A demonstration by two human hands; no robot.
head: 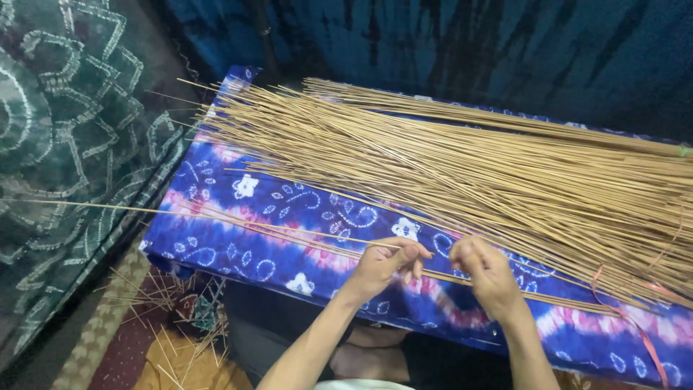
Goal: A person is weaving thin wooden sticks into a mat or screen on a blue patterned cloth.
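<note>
Blue tie-dye cloth [238,209] w/ white flowers & pink band, spread over a low surface. On it: big fan of thin tan sticks [505,173], laid approx. parallel, tips splayed far left. Dark patterned fabric [65,130] at left. Floor mat [144,347] below, w/ broken stick scraps [166,303]. Left hand [386,266] & right hand [487,274], near edge of cloth, close together; each w/ fingers pressed in a pinch on a few long sticks [238,220] pulled apart from the fan, running left past cloth edge. Red string [635,328] at right.
</note>
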